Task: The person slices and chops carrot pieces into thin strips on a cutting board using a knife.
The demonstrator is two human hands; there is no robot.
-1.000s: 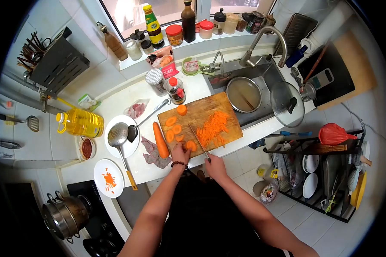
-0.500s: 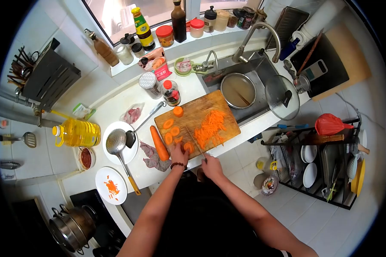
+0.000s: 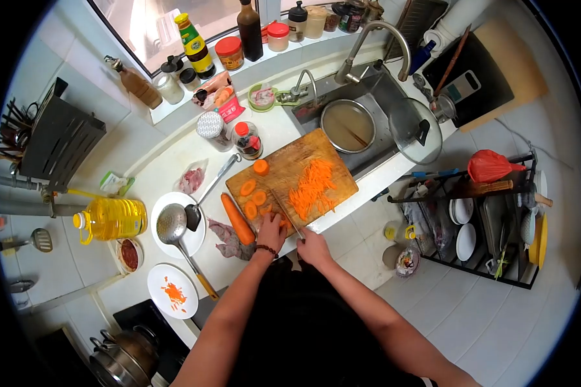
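A wooden cutting board lies at a slant on the counter, with a heap of shredded carrot on its right half. In my right hand is the handle of a knife, its blade reaching up across the board. Just left of the blade, my left hand presses curled fingers onto carrot slices, which it partly hides. Several oval carrot slices and a carrot stub lie above that hand. A whole carrot rests at the board's left edge, beside a crumpled grey cloth.
Left of the board, a white plate bears a skimmer and a spatula. Another plate holds carrot bits. Behind stand a sauce bottle and a can. At right is the sink with a pot.
My left hand has shifted onto the carrot slices that showed beside its fingers. The knife stays close beside it. The whole view has shifted slightly.
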